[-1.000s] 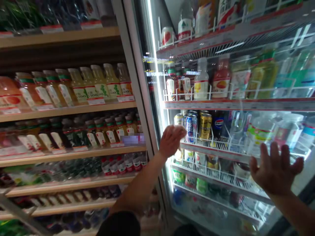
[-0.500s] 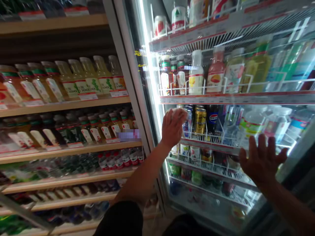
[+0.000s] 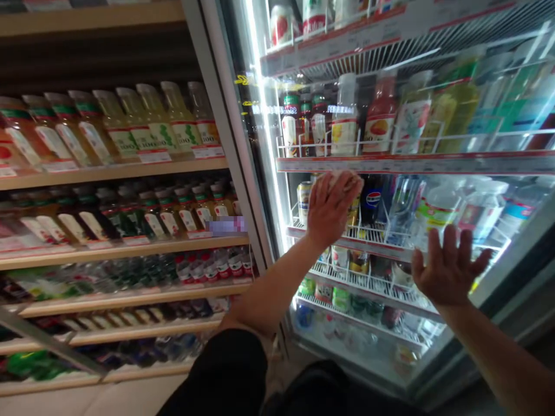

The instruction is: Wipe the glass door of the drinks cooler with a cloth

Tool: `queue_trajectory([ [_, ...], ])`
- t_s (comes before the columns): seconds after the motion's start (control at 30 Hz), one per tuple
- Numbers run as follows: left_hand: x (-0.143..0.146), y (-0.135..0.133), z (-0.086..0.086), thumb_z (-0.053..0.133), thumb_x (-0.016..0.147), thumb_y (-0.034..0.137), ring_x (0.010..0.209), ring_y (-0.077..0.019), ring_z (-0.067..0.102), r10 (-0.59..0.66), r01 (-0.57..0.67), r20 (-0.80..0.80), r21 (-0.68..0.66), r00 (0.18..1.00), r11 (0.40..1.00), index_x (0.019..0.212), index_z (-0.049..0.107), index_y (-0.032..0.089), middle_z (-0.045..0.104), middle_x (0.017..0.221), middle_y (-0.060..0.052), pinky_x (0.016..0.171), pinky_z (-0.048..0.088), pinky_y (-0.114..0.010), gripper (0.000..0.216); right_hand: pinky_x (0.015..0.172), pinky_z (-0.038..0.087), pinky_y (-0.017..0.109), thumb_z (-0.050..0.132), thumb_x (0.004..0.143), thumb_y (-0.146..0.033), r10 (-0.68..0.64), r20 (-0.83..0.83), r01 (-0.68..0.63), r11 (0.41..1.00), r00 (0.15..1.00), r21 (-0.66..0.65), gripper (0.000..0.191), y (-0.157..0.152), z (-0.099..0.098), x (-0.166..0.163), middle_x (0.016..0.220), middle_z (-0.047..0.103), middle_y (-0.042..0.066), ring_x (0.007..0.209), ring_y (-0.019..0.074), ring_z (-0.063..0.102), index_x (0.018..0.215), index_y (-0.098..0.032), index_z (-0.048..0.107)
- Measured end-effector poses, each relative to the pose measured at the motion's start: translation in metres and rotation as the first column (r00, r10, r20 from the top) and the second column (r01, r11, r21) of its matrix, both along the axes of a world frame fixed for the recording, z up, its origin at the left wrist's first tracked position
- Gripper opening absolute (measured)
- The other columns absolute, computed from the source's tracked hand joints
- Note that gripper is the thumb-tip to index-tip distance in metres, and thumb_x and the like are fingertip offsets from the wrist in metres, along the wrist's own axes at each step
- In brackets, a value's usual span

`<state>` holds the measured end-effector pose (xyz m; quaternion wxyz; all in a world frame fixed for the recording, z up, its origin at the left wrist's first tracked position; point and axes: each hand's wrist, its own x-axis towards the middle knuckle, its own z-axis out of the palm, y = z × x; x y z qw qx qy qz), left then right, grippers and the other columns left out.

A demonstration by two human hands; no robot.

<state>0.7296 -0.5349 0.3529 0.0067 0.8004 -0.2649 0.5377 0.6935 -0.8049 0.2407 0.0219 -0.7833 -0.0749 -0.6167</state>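
Note:
My left hand [image 3: 326, 215] is raised against the glass door [image 3: 403, 364] of a lit drinks fridge. Under its fingers is a pale crumpled cloth [image 3: 353, 181], mostly covered by the hand. Behind it, through the glass, stand drink cans and a dark Pepsi bottle [image 3: 373, 199]. My right hand [image 3: 448, 271] is lower and to the right, fingers spread, nothing in it. It appears to rest flat on the glass, in front of large clear bottles [image 3: 441, 203].
Wooden shelves [image 3: 117, 174] full of juice bottles [image 3: 173, 118] stand on the left. A grey metal frame [image 3: 236, 150] divides them from the fridge. Inside the fridge, wire shelves hold bottles and cans. Tiled floor [image 3: 134, 398] shows at the bottom left.
My left hand has moved right and slightly up across the glass with the cloth. My right hand shows a little higher and further left, still spread. The view has tilted down slightly.

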Motion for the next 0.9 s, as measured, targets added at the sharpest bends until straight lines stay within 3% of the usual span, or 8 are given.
queue_trajectory([
  [0.2, -0.01, -0.006, -0.069, 0.045, 0.096, 0.018, 0.151, -0.0119, 0.024, -0.252, 0.32, -0.197, 0.564, 0.947, 0.761, 0.145, 0.043, 0.038, 0.039, 0.157, 0.012, 0.127, 0.027, -0.039, 0.053, 0.11, 0.016, 0.077, 0.058, 0.089, -0.037, 0.092, -0.056, -0.087, 0.993, 0.994, 0.083, 0.078, 0.001, 0.003, -0.005, 0.158, 0.038, 0.017, 0.145, 0.0476, 0.03, 0.158, -0.03, 0.024],
  [0.33, 0.01, 0.051, -0.037, 0.042, 0.095, 0.012, 0.153, -0.0217, 0.023, -0.084, 0.088, -0.039, 0.123, 0.996, 0.988, 0.149, 0.038, 0.04, 0.04, 0.157, 0.007, 0.125, 0.029, -0.052, 0.061, 0.114, 0.011, 0.074, 0.056, 0.089, -0.037, 0.1, -0.067, -0.093, 0.99, 0.993, 0.103, 0.074, 0.001, 0.001, -0.005, 0.159, 0.037, 0.015, 0.149, 0.0436, 0.024, 0.157, -0.029, 0.027],
  [0.4, 0.02, 0.077, -0.035, 0.042, 0.095, 0.012, 0.154, -0.0277, 0.017, 0.026, -0.023, 0.024, -0.115, 0.999, 0.993, 0.153, 0.034, 0.034, 0.036, 0.16, 0.001, 0.125, 0.026, -0.057, 0.063, 0.114, 0.01, 0.073, 0.056, 0.09, -0.037, 0.087, -0.08, -0.078, 0.991, 0.993, 0.108, 0.073, 0.001, 0.002, -0.005, 0.158, 0.037, 0.016, 0.149, 0.0426, 0.023, 0.157, -0.026, 0.029],
  [0.47, 0.022, 0.095, -0.063, 0.046, 0.093, 0.012, 0.155, -0.0321, 0.009, 0.04, -0.029, 0.074, -0.15, 0.996, 0.988, 0.154, 0.034, 0.028, 0.034, 0.161, -0.005, 0.124, 0.025, -0.061, 0.063, 0.113, 0.011, 0.074, 0.057, 0.09, -0.038, 0.074, -0.094, -0.064, 0.992, 0.993, 0.108, 0.072, 0.001, 0.003, -0.007, 0.157, 0.037, 0.019, 0.149, 0.0433, 0.023, 0.156, -0.022, 0.033],
  [0.57, 0.014, 0.111, -0.127, 0.054, 0.091, 0.012, 0.153, -0.0296, 0.019, -0.099, 0.092, 0.115, 0.061, 0.989, 0.994, 0.145, 0.047, 0.031, 0.049, 0.151, -0.004, 0.12, 0.035, -0.057, 0.057, 0.113, 0.014, 0.074, 0.057, 0.091, -0.04, 0.048, -0.132, -0.032, 0.992, 0.99, 0.119, 0.067, 0.002, 0.007, -0.009, 0.155, 0.04, 0.022, 0.149, 0.0442, 0.023, 0.152, -0.016, 0.04],
  [0.63, 0.01, 0.118, -0.144, 0.055, 0.092, 0.013, 0.15, -0.0256, 0.029, -0.153, 0.138, 0.078, 0.162, 0.985, 0.977, 0.138, 0.053, 0.035, 0.057, 0.143, 0.001, 0.119, 0.039, -0.051, 0.052, 0.112, 0.014, 0.074, 0.055, 0.092, -0.039, 0.033, -0.138, -0.017, 0.993, 0.99, 0.115, 0.064, 0.004, 0.009, -0.01, 0.154, 0.041, 0.024, 0.148, 0.0446, 0.023, 0.149, -0.013, 0.043],
  [0.83, 0.034, 0.106, -0.057, 0.047, 0.095, 0.016, 0.155, -0.0289, 0.01, -0.096, 0.105, 0.097, -0.093, 0.991, 0.99, 0.152, 0.036, 0.035, 0.037, 0.158, 0.0, 0.125, 0.024, -0.058, 0.06, 0.113, 0.012, 0.072, 0.054, 0.09, -0.037, -0.006, -0.151, 0.029, 0.988, 0.989, 0.149, 0.065, 0.005, 0.008, -0.008, 0.154, 0.039, 0.024, 0.149, 0.0451, 0.022, 0.148, -0.011, 0.044],
  [0.9, 0.031, 0.086, -0.06, 0.047, 0.095, 0.016, 0.155, -0.0301, 0.005, -0.07, 0.083, 0.121, -0.105, 0.99, 0.991, 0.153, 0.034, 0.031, 0.034, 0.16, -0.001, 0.125, 0.023, -0.059, 0.061, 0.113, 0.01, 0.071, 0.053, 0.09, -0.036, -0.003, -0.141, 0.023, 0.99, 0.99, 0.137, 0.065, 0.004, 0.006, -0.008, 0.155, 0.038, 0.024, 0.149, 0.045, 0.021, 0.149, -0.011, 0.043],
])
